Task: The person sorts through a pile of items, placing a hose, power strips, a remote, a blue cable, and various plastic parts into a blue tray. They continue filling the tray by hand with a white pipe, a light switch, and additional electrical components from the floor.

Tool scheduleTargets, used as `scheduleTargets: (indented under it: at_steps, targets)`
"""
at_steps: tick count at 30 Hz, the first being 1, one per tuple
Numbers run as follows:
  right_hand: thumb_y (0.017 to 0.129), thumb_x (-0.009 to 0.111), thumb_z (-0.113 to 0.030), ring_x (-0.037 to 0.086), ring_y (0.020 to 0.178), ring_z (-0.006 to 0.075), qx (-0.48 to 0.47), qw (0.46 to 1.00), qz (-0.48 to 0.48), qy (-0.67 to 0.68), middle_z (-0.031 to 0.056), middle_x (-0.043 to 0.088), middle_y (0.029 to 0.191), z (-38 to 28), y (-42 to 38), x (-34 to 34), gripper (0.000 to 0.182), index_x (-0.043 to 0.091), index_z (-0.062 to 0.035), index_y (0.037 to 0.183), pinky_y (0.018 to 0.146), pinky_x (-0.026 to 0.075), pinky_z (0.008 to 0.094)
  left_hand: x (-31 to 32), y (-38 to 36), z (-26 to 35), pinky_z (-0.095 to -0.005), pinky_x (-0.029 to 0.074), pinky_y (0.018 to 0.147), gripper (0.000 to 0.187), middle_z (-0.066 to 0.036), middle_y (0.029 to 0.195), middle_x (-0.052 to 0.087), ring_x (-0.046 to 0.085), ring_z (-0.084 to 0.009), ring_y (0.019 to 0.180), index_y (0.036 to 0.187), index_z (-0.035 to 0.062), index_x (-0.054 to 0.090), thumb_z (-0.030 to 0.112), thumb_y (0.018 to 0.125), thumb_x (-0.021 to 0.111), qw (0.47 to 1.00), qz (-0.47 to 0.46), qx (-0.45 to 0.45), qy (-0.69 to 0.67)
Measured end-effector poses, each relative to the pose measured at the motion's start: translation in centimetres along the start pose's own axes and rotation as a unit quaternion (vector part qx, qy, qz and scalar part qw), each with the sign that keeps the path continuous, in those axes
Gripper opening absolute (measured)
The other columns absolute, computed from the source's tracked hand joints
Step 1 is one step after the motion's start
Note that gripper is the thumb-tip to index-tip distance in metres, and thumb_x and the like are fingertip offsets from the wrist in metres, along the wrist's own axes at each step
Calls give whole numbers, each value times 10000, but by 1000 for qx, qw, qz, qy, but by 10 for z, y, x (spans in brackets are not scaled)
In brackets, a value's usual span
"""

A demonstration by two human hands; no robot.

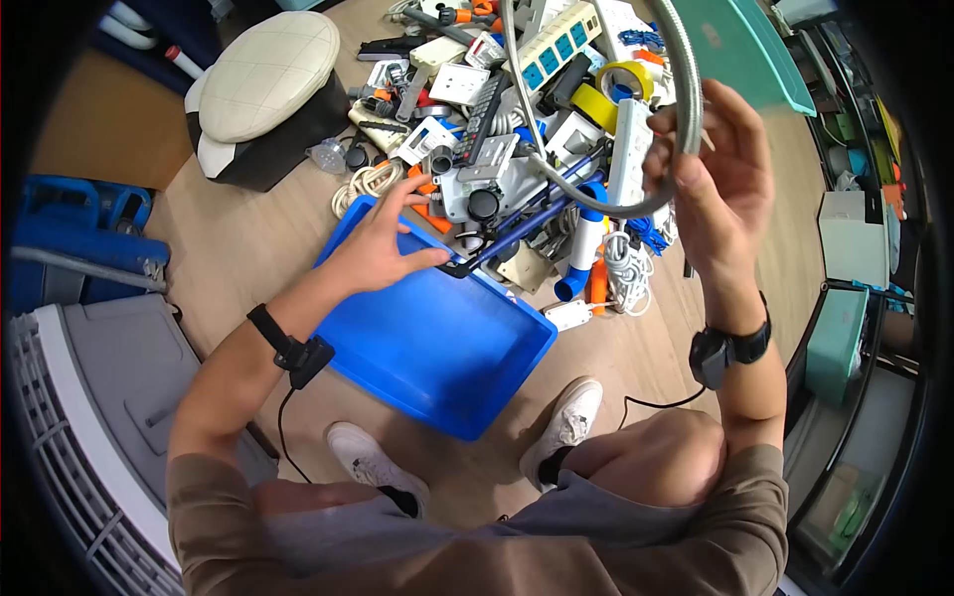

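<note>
My right hand [714,184] is raised at the right of the pile, its fingers closed round a grey braided hose [686,74] that loops over the pile. My left hand [383,243] hovers over the far left edge of an empty blue tray [437,343], fingers apart, holding nothing. Just past its fingertips lies a dark blue rod-like tool [522,228] with a black end near the tray's far rim. Close by in the pile are a black remote control [480,117], a white power strip [628,154] and a blue-and-white pipe [584,243].
Beyond the tray spreads a heap with yellow tape [596,104], a socket strip [556,45] and white cable [628,268]. A cushioned stool [268,79] stands back left, a grey bin [164,363] at left. Shelving [840,338] lines the right. My shoes flank the tray's near end.
</note>
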State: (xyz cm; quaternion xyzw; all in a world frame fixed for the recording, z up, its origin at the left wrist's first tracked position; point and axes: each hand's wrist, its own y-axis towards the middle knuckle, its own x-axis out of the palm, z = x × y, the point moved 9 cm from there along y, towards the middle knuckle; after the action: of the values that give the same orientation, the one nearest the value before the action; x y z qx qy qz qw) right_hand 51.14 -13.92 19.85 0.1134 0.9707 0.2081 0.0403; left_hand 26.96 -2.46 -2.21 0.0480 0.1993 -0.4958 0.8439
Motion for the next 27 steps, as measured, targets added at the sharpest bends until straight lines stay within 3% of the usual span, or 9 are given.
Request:
scheduleTargets:
  at_steps: [5,16,18,21,22,24,25,26,27]
  targets:
    - [1012,669,-112,718,846,222,-26,998,-59,-10,285,680,1225,-36,-9,26,537,427,61,1460,726,589,316,-8,8,27,-506,466,1092,1306,-204,1672,249,380,-348,1494,1657,108,52,342,738,951,995,60,51,-66]
    - [1036,646,-212,554,815,86,-106,993,-50,-4,291,623,1341,-80,5,10,597,414,0,1544,760,442,253,-64,11,46,-455,498,1074,1037,-203,1672,191,362,-344,1495,1547,79,85,256,879,858,949,237,102,-180]
    - [1049,615,-208,514,851,78,-107,990,-72,49,229,585,1352,-74,8,-12,597,393,45,1542,795,403,266,-75,13,52,-426,519,1070,910,-230,1612,338,483,-321,1420,1546,37,155,217,931,800,939,233,118,-226]
    - [1078,534,-185,460,855,80,-100,985,-59,129,175,513,1355,-80,25,5,533,388,85,1513,829,388,250,-55,16,65,-385,563,1024,574,-229,1327,654,722,-304,1121,1467,-20,402,287,1044,641,961,78,80,-252]
    - [1077,549,-197,522,887,99,-87,966,-113,214,170,565,1343,-83,31,17,538,379,46,1527,851,444,266,-58,10,71,-385,563,1024,574,-229,1327,654,722,-304,1121,1467,-20,402,287,1044,641,961,79,77,-253]
    - [1081,544,-163,584,834,56,-153,963,-56,215,174,566,1286,-62,44,21,502,369,48,1502,774,610,205,-52,1,89,-410,586,991,626,-245,1319,654,736,-328,1090,1471,-20,398,410,1059,589,956,-11,78,-281]
    - [1080,547,-215,595,748,41,-155,973,-50,161,149,629,1235,-69,43,47,489,407,62,1459,691,601,199,-54,-9,103,-401,626,917,758,-257,1300,664,742,-351,1071,1492,-20,368,561,1037,542,962,-23,95,-253]
    - [1041,632,-245,677,827,60,-49,991,23,122,125,679,1229,-45,43,35,433,546,26,1368,706,611,231,-55,-18,109,-401,626,917,758,-257,1300,664,742,-351,1071,1492,-20,368,561,1037,542,963,-21,93,-253]
    - [1045,627,-257,685,813,88,-6,988,17,154,109,683,1224,-30,38,48,502,486,10,1447,712,598,239,-52,-27,115,-390,641,876,843,-264,1302,661,738,-358,1078,1499,-19,353,626,995,553,961,-37,94,-256]
